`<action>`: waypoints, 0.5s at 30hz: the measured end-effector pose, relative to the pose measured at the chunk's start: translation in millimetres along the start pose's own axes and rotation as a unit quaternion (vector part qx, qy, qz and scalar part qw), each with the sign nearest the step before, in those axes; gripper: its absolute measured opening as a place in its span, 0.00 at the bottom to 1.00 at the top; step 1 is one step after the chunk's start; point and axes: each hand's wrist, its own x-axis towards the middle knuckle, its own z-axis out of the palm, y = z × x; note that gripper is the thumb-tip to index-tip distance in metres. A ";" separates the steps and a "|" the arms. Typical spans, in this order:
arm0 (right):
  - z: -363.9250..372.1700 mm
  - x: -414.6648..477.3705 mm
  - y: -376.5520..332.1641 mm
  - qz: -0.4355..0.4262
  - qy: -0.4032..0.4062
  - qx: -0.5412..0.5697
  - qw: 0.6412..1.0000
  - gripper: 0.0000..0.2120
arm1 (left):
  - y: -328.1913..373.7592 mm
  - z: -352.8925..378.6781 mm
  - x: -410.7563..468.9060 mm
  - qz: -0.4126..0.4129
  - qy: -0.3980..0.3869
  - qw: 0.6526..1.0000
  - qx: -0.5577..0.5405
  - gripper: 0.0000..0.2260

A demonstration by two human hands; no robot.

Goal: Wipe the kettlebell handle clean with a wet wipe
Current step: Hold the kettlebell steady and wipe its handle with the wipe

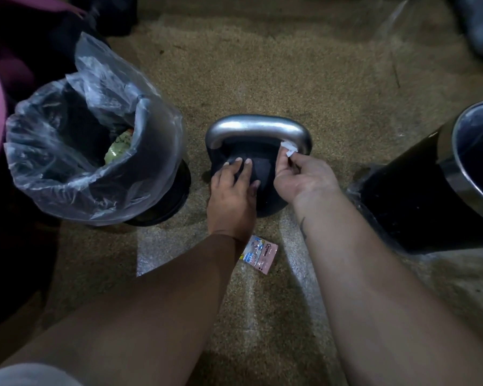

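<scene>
A dark kettlebell with a silver handle stands on the speckled floor in the middle of the view. My left hand rests flat on the ball's top, fingers straight. A small white wet wipe is pinched in my right hand and touches the inner right corner of the handle. A torn pink wipe sachet lies on the floor just below the kettlebell, between my forearms.
To the left stands a black bin lined with a clear plastic bag with some litter inside. Another black bin with a shiny metal rim stands at the right. Dark shapes sit at the far left and top edges.
</scene>
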 end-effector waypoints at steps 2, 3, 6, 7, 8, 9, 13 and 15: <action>-0.4 -7.0 0.1 0.000 -0.005 -0.006 1.000 0.06 | 0.3 -0.3 -0.2 -0.005 -0.005 1.000 -0.005 0.18; -1.0 -9.4 0.0 0.001 -0.008 -0.005 1.000 0.05 | 0.5 -0.8 0.2 -0.006 -0.006 1.000 -0.006 0.18; 0.7 -6.1 0.4 -0.002 -0.008 -0.003 1.000 0.05 | 0.9 -0.7 1.4 -0.002 -0.002 1.000 0.001 0.18; 2.3 -4.5 1.0 -0.006 -0.004 -0.002 1.000 0.06 | 0.4 -0.1 1.3 -0.002 0.001 1.000 0.003 0.18; 2.9 -3.4 1.8 -0.010 0.001 0.000 1.000 0.09 | 0.2 0.1 0.6 -0.003 0.003 1.000 0.003 0.18; 2.6 -2.9 2.6 -0.013 0.007 0.001 1.000 0.12 | 0.2 0.3 0.0 -0.006 0.004 1.000 0.001 0.18; -1.7 -9.7 1.3 -0.006 -0.014 -0.013 1.000 0.07 | 0.5 -0.5 0.0 -0.003 -0.002 1.000 -0.005 0.18; 0.0 -7.3 1.5 -0.005 -0.008 -0.015 1.000 0.06 | -0.1 0.0 0.9 -0.003 0.000 1.000 0.001 0.18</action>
